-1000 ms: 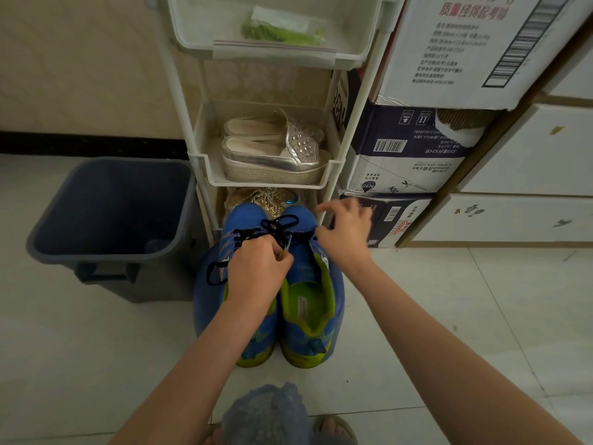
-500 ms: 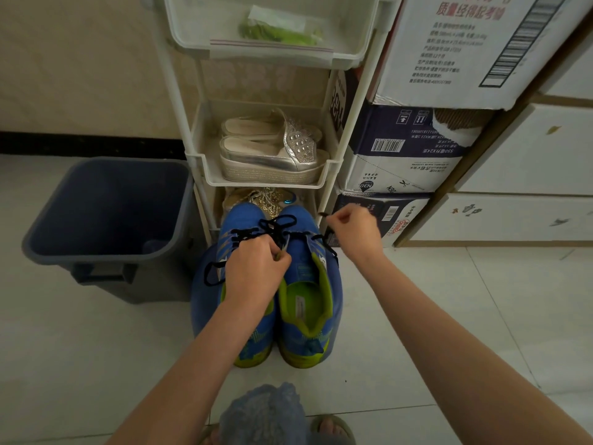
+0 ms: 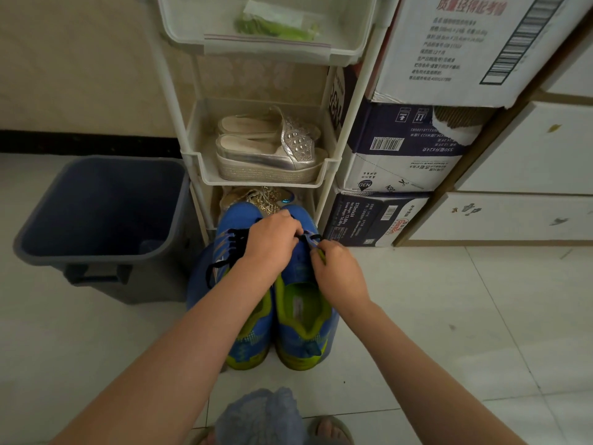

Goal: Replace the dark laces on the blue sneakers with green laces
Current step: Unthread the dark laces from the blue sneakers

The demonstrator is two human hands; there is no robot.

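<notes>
We see blue sneakers (image 3: 298, 271) side by side on floor, centre of frame, toes toward white rack (image 3: 349, 123). Left hand (image 3: 272, 242) over lacing, grip curled on dark laces (image 3: 236, 244). Right hand (image 3: 340, 271) just beside it, grip pinching right sneaker's upper edge by tongue. Loose lace loop hangs down outer side of left-of-frame shoe. Green laces (image 3: 272, 28) lie in clear bag, rack's top tray, upper centre. Silver platform sandals (image 3: 272, 152) on middle tier. Grey bin (image 3: 96, 203) at left; stacked cartons (image 3: 404, 149) at right.

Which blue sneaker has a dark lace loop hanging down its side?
The sneaker beside the grey bin; its lace loop drapes outward. The other sneaker, by the boxes, shows none hanging.
</notes>
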